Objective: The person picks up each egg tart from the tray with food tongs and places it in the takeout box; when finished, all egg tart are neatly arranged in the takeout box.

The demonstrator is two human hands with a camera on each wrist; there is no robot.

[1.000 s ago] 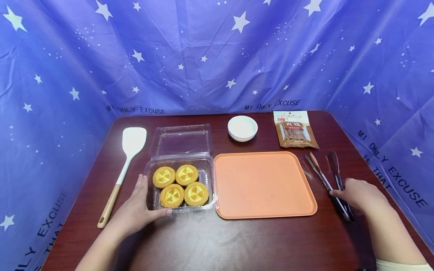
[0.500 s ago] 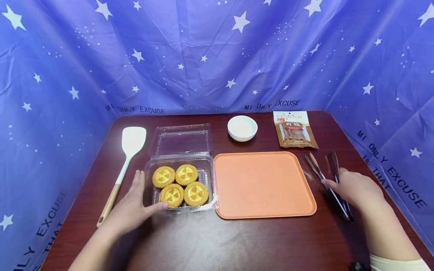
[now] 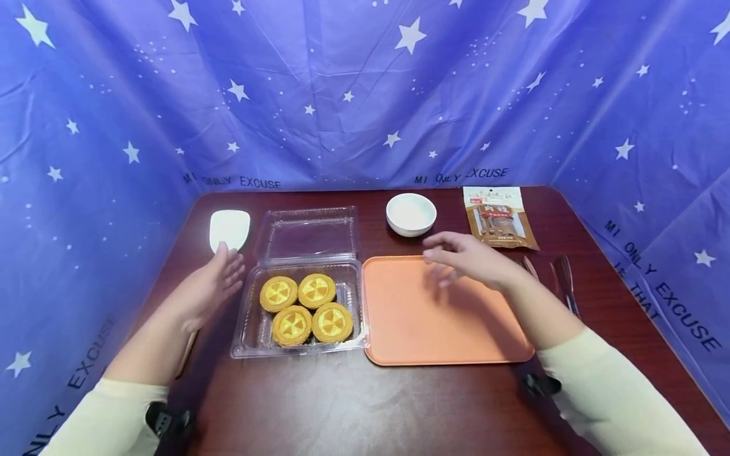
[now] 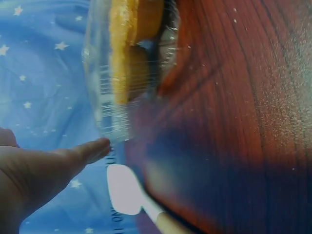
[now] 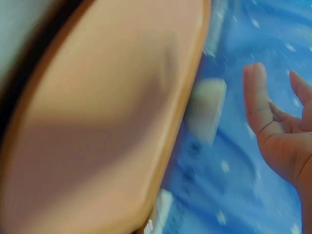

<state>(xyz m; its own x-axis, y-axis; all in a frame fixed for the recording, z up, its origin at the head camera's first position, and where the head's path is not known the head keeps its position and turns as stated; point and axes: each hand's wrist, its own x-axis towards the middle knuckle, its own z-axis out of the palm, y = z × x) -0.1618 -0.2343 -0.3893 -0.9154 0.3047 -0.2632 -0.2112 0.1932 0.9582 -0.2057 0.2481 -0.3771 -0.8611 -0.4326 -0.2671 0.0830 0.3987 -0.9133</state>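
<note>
In the head view my left hand (image 3: 206,290) is held above the table, left of a clear plastic clamshell box (image 3: 251,345), with nothing in its fingers. The box's lid (image 3: 310,234) lies folded back; several egg tarts (image 3: 293,325) sit in its base. Over the far part of an orange tray (image 3: 399,316) hovers my right hand (image 3: 470,258), fingers spread and grasping nothing. In the right wrist view this hand (image 5: 287,131) appears beside the tray. The tongs (image 3: 563,278) lie on the table to the right, partly hidden by the right forearm.
A white spatula (image 3: 229,229) lies at the left, its handle mostly behind the left arm. Toward the back stand a white bowl (image 3: 410,214) and a brown-and-white packet (image 3: 499,218). A blue star-patterned cloth (image 3: 365,95) hangs around the table.
My right hand has left the tongs and swung left over the tray. The left hand has lifted off the box's corner and moved left and up. Both sleeves now show.
</note>
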